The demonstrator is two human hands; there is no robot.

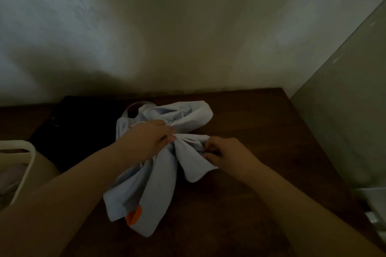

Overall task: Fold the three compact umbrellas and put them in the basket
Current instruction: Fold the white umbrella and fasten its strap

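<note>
A pale blue compact umbrella (150, 183) lies collapsed and loose on the dark wooden table (250, 204), its cloth spread in flaps, with an orange tab near the front edge. My left hand (150, 137) grips the bunched cloth at the umbrella's middle. My right hand (227, 152) pinches a fold of the right-hand flap. A black umbrella (79, 131) lies flat behind and to the left, partly under the blue one. The white basket (23, 152) shows only its rim and handle at the left edge.
The table stands against a pale wall at the back. A tall light-coloured panel (344, 121) rises along the table's right side. The scene is dim.
</note>
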